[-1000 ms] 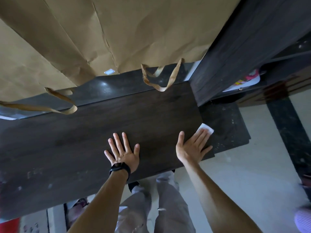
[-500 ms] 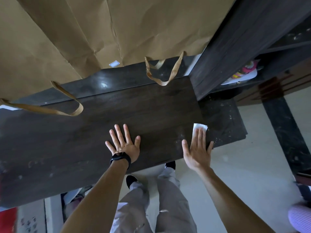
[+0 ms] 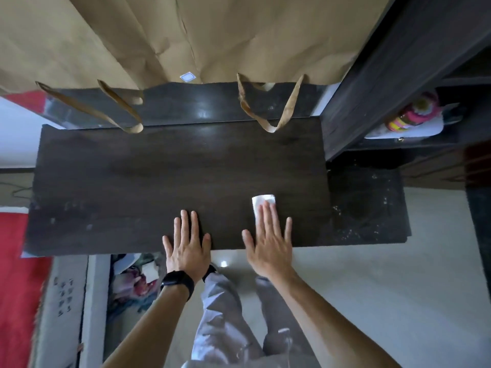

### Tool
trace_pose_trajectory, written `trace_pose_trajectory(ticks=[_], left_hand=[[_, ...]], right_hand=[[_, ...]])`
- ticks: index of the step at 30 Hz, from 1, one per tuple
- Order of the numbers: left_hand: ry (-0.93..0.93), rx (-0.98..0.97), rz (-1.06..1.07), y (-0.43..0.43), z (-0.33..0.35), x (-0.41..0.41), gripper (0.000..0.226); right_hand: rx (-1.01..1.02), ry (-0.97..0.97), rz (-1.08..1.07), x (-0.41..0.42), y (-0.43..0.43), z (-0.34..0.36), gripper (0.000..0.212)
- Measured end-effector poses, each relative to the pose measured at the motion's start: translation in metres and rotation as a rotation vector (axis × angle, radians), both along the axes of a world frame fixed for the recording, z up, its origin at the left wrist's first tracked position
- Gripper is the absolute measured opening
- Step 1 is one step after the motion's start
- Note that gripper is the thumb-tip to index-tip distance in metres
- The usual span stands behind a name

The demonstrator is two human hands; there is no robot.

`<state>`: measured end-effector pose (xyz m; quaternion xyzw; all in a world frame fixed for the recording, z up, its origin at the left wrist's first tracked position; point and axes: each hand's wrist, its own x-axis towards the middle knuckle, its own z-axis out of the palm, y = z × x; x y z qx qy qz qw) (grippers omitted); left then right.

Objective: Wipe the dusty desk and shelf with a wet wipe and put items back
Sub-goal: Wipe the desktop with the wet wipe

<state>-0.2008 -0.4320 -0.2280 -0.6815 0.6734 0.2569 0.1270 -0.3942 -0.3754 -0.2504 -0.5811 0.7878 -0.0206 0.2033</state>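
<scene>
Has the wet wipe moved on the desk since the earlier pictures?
Yes. The wet wipe under the right hand has moved left along the desk, away from its right edge and the dusty lower shelf.

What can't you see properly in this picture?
- Wet wipe: mostly hidden under the right hand, head view.
- Paper bags: tops cut off by the upper edge.
- Colourful thing on the shelf: too blurry and dark to name.
- Desk dust under the left hand: covered by the palm.
- Clutter below the desk: blurred.
</scene>
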Motion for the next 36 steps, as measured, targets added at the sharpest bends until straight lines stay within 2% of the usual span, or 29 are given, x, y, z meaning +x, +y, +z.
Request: trace_pose_trajectory(ticks=[4, 6, 7, 10, 11, 13, 17, 21, 25, 29, 32, 36], left_hand=[[-0.007, 0.042, 0.042, 0.001, 0.0, -0.014, 0.064], [-0.027, 0.064, 0.034, -0.001, 0.0, -0.014, 0.063], [-0.032, 0.071, 0.036, -0.001, -0.001, -0.014, 0.063], [-0.041, 0.084, 0.039, -0.001, 0.001, -0.016, 0.063], [-0.041, 0.084, 0.039, -0.001, 0.001, -0.017, 0.063], [-0.047, 0.072, 0.033, -0.001, 0.001, -0.017, 0.063], [-0.042, 0.096, 0.04, -0.002, 0.001, -0.018, 0.063], [-0.036, 0.08, 0.034, -0.001, 0.001, -0.018, 0.062], [-0.051, 0.1, 0.028, -0.002, 0.0, -0.017, 0.062], [-0.059, 0.106, 0.027, -0.003, 0.001, -0.019, 0.062], [-0.058, 0.111, 0.034, -0.002, 0.002, -0.02, 0.062], [-0.057, 0.088, 0.045, -0.002, 0.002, -0.02, 0.062]], right_hand=[[0.104, 0.085, -0.289, -0.07, 0.012, -0.003, 0.076], [0.084, 0.053, -0.309, -0.059, 0.005, 0.001, 0.078], [0.06, 0.029, -0.239, -0.044, 0.002, 0.003, 0.078], [0.013, -0.058, 0.156, 0.01, 0.009, 0.005, 0.075], [0.01, -0.062, 0.238, 0.016, 0.014, 0.006, 0.074], [-0.011, -0.04, 0.271, 0.0, 0.019, 0.005, 0.071], [0.028, 0.054, 0.063, -0.081, 0.051, 0.002, 0.071], [0.038, 0.101, 0.098, -0.136, 0.054, -0.001, 0.07], [-0.011, 0.088, 0.003, -0.142, -0.002, -0.008, 0.07], [0.003, 0.054, -0.155, -0.12, 0.041, -0.003, 0.072], [0.03, 0.014, -0.125, -0.112, 0.079, -0.002, 0.072], [0.015, 0.063, -0.104, -0.122, 0.056, -0.01, 0.073]])
